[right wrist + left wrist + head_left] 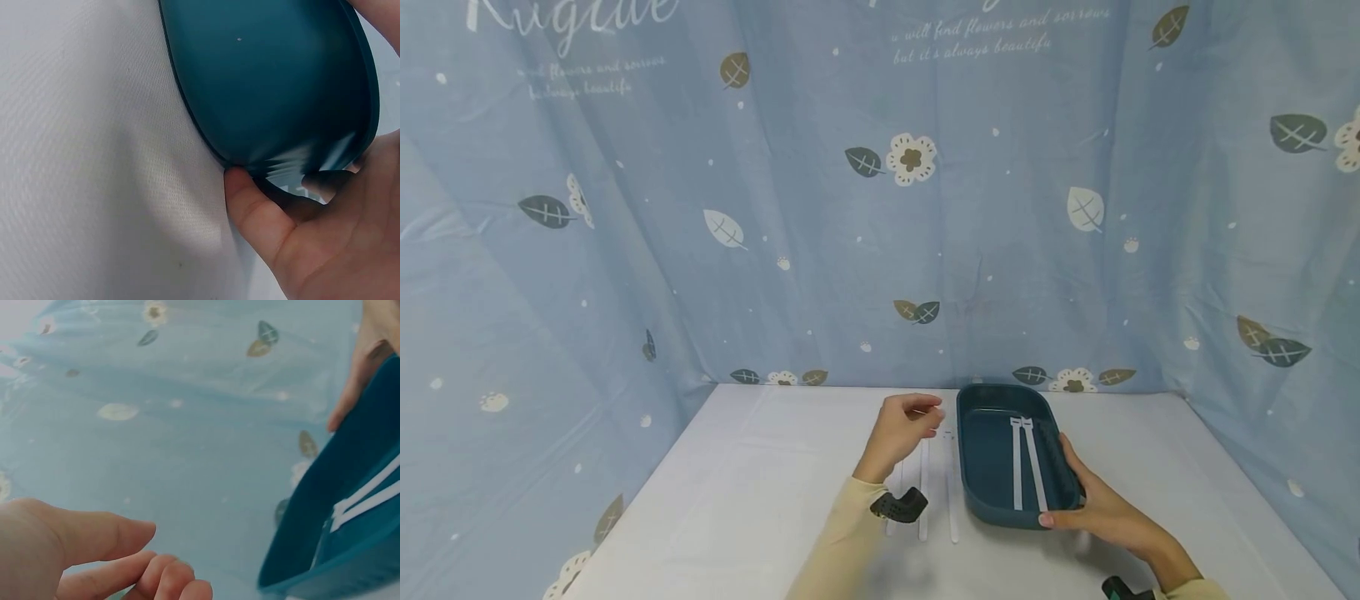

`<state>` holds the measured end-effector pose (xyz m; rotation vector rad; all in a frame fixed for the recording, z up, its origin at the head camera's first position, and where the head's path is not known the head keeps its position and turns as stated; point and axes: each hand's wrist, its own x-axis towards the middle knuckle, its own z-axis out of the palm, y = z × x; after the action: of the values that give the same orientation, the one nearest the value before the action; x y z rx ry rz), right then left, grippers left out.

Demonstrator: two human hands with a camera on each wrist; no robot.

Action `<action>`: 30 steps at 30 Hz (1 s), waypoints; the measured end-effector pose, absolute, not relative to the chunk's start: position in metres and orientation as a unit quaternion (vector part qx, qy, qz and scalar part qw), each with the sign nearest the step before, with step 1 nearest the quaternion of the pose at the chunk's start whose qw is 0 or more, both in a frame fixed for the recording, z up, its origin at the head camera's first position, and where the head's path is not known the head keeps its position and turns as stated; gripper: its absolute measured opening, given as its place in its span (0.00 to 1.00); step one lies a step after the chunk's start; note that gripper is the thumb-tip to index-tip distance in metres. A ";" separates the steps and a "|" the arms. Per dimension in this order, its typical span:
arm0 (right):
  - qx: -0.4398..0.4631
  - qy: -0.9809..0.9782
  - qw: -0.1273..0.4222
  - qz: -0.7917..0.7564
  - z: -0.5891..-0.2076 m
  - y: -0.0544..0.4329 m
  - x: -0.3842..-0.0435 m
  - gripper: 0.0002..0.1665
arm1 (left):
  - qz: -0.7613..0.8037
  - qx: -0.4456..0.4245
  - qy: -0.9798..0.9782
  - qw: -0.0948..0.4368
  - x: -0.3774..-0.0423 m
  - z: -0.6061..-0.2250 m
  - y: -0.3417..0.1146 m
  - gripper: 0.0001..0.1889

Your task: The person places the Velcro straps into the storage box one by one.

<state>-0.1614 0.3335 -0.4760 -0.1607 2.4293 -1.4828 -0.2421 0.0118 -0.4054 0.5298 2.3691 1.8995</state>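
Inside the dark teal tray, two white straps lie on its floor, right of the middle. Three more straps lie on the white table to the tray's left, partly hidden by the left wrist and its black band. Judging by this split, filling the tray looks partly done: two straps are in, and the three outside seem to be what is left.

Just left of the tray's far half, the left hand hovers with loosely bent fingers and a gap to the thumb; nothing shows in its grip. At the tray's near right corner, the right hand grasps it, thumb at the near rim. I cannot tell whether the tray's base rests flat.

The tray's long axis runs away from the person, its far end leaning slightly left. Both straps within it point their wider heads at its far wall, side by side, and spread apart toward the near wall. Outside, the three straps also run near to far, roughly alongside the tray's left wall.
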 end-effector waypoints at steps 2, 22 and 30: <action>-0.057 0.843 0.145 -0.515 -0.476 0.334 -0.162 0.76 | 0.617 0.169 0.768 0.020 -0.242 -0.404 0.003 0.15; -0.040 0.851 0.154 -0.501 -0.478 0.334 -0.164 0.76 | 0.657 0.111 0.745 -0.027 -0.255 -0.404 -0.055 0.16; -0.036 0.850 0.155 -0.501 -0.480 0.334 -0.165 0.76 | 0.649 0.080 0.756 -0.033 -0.264 -0.416 -0.063 0.17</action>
<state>-0.1647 0.3342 -0.4800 -0.1036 2.4362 -1.4358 -0.2636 -0.0634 -0.4164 0.2572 2.4242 2.0837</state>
